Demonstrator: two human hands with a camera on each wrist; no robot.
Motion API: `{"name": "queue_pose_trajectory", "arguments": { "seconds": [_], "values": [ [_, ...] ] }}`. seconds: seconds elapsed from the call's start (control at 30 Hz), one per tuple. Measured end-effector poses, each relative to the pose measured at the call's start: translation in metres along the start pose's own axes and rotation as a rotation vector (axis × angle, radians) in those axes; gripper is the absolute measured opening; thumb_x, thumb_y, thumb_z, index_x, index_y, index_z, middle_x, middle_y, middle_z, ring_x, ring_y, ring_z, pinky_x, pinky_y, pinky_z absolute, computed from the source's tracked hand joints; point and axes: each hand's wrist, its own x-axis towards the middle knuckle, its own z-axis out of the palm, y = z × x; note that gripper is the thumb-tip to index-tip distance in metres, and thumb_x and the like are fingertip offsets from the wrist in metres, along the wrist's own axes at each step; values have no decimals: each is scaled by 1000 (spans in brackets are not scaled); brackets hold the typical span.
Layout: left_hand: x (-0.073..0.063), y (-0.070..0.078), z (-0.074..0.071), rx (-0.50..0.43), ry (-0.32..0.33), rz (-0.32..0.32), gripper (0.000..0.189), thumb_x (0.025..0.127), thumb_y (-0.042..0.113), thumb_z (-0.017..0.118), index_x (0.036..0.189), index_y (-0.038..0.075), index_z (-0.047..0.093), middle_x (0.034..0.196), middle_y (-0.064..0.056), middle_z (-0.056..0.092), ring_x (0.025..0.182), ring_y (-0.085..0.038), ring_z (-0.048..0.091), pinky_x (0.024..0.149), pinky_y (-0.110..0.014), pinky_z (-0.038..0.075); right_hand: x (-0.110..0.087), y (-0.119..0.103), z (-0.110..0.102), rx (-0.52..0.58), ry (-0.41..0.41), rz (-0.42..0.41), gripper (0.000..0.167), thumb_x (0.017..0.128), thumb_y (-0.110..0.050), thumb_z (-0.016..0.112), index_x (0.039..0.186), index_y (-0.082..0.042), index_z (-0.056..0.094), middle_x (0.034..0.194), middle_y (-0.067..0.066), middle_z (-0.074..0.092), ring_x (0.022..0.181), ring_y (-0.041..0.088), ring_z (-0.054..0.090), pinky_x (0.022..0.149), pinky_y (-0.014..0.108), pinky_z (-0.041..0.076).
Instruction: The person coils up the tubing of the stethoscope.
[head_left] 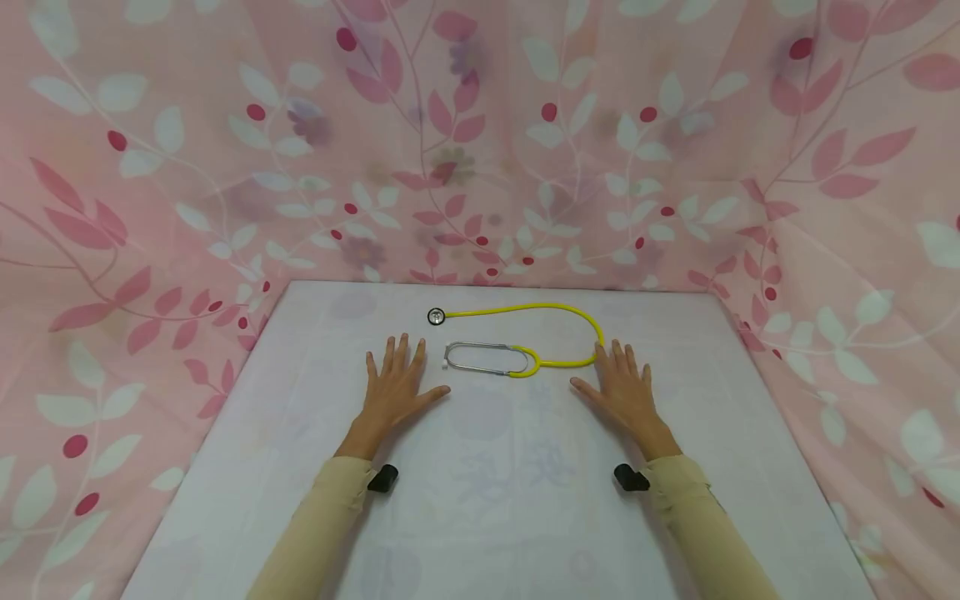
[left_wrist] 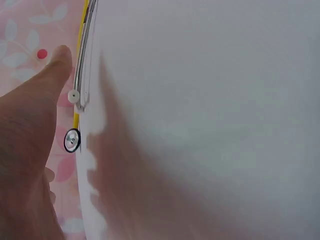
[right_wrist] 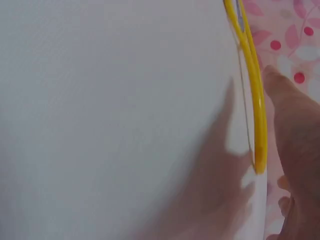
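We see a stethoscope (head_left: pixel 538 363) lying on the far part of a white-covered table (head_left: pixel 510 525), midway between the left hand (head_left: pixel 396 390) and the right hand (head_left: pixel 627 395). Its tube (head_left: pixel 525 307) is bright, glossy yellow and forms a wide loop: from a short fork it runs right, bends round, then comes back along the far side. At that end sits a round silver disc (head_left: pixel 436 317) with a black rim. From the fork, two slim silver pipes (head_left: pixel 480 344) reach left to white ear tips (head_left: pixel 446 363); in the left wrist view one tip shows a small hole. Our left fingers are spread, grasping nothing, near the ear tips and disc. Our right fingers are loose and spread too; their tips overlap the tube's bend, and we cannot tell whether they touch. Behind hangs a pink leafy cloth (head_left: pixel 517 117).
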Motion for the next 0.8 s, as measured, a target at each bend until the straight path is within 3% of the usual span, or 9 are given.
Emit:
{"name": "queue_pose_trajectory", "arguments": {
  "seconds": [0.23, 0.33, 0.43, 0.6, 0.8],
  "values": [
    [12, 18, -6, -39, -66, 63, 90, 88, 63, 61, 156, 14, 28, 162, -22, 19, 150, -43, 14, 115, -71, 12, 15, -34, 6, 46, -34, -131, 49, 100, -38, 55, 138, -7, 55, 142, 20, 50, 136, 39, 41, 109, 64, 29],
    [18, 26, -5, -45, -102, 89, 85, 90, 58, 61, 156, 15, 29, 161, -21, 22, 150, -43, 16, 115, -70, 15, 20, -42, 12, 26, 22, -162, 34, 98, -29, 60, 124, -8, 66, 126, 15, 61, 120, 35, 55, 100, 57, 39],
    [27, 33, -2, -47, -120, 138, 81, 92, 55, 61, 155, 14, 30, 161, -19, 24, 150, -42, 17, 116, -67, 16, 22, -46, 13, 5, 95, -167, 22, 95, -23, 65, 111, -11, 72, 111, 9, 67, 105, 31, 61, 93, 53, 42],
    [46, 41, 5, -66, -108, 287, 76, 92, 47, 65, 151, 7, 38, 157, -16, 35, 148, -37, 27, 119, -60, 21, 24, -45, 13, -9, 149, -187, 14, 92, -21, 70, 103, -15, 76, 99, 5, 71, 94, 28, 63, 89, 52, 42],
    [66, 44, 15, -13, -146, 412, 70, 94, 49, 60, 148, 9, 43, 151, -9, 45, 143, -28, 38, 121, -46, 27, 27, -49, 12, -8, 127, -217, 14, 92, -21, 69, 103, -15, 76, 97, 6, 71, 91, 28, 63, 88, 52, 43]
  ]
}}
